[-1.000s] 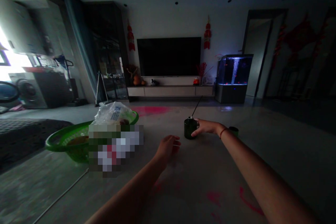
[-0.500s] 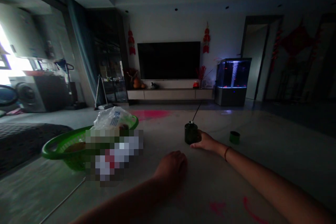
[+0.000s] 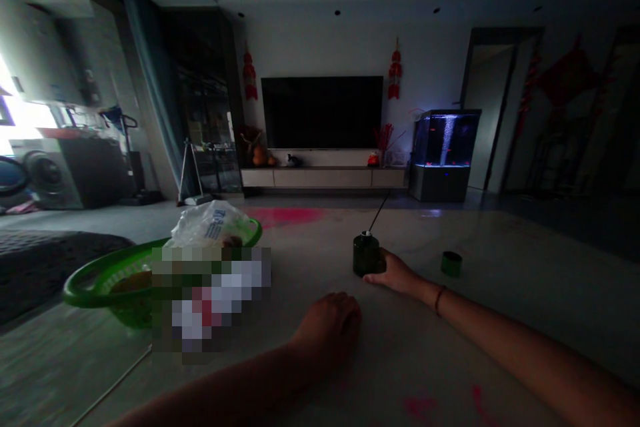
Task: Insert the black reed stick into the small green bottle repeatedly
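Note:
A small dark green glass bottle (image 3: 366,255) stands upright on the pale tabletop, with a white piece at its neck. Out of it a thin dark stick (image 3: 379,213) leans up to the right. My right hand (image 3: 393,270) is closed around the bottle's right side, thumb across its lower front. Nearer to me, my left hand (image 3: 327,327) lies on the tabletop with its fingers curled in; whatever they might hold is hidden. To the right of my right hand sits a short green cap-like cylinder (image 3: 451,264), apart from it.
On the left, a green plastic basket (image 3: 83,295) bears a clear plastic bag (image 3: 207,230). A blurred-out item overlaps its front. A thin pale cord or rod (image 3: 110,388) lies at the near left. Pink stains (image 3: 420,405) mark the tabletop. Beyond are a television (image 3: 323,113) and a lit aquarium (image 3: 445,140).
The view has shifted slightly. My right hand keeps its grip on the bottle, and my left hand stays curled on the tabletop. Nothing else has visibly moved.

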A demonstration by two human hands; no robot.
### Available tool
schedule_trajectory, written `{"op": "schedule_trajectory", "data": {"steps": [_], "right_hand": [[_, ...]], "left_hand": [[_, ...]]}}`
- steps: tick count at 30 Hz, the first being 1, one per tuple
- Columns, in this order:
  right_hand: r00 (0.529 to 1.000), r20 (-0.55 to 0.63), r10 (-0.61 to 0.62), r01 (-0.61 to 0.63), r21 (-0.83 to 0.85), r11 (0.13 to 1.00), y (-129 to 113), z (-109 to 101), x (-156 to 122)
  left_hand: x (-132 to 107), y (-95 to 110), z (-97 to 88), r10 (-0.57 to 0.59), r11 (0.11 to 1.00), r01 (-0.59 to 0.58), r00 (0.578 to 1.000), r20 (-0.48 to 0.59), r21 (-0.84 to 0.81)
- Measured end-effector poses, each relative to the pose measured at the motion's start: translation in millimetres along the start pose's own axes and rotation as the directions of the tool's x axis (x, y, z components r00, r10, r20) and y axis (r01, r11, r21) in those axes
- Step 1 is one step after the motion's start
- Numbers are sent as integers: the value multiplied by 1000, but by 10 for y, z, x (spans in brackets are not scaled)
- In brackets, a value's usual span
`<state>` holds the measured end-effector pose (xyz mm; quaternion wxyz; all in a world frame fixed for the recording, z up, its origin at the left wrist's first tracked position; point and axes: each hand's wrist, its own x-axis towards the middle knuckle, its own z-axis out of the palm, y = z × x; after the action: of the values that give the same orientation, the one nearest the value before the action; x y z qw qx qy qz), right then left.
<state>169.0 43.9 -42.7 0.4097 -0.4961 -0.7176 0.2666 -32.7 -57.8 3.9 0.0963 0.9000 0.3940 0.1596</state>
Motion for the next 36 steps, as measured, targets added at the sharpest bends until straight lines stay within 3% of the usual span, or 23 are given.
{"op": "schedule_trajectory", "data": {"steps": [15,26,36], "right_hand": [[1000,-11,-30,29,-36,999,9,9,-14],[998,-37,-40,39,-38,999,27,24,-21],[999,-39,-10,10,-1,1000,-11,23,52]], "left_hand": [[16,-8,-9,40,999,-40,999,5,1],[11,5,-65,46,998,-48,996,78,29],[48,-125,36,74,996,-77,995,73,53]]}}
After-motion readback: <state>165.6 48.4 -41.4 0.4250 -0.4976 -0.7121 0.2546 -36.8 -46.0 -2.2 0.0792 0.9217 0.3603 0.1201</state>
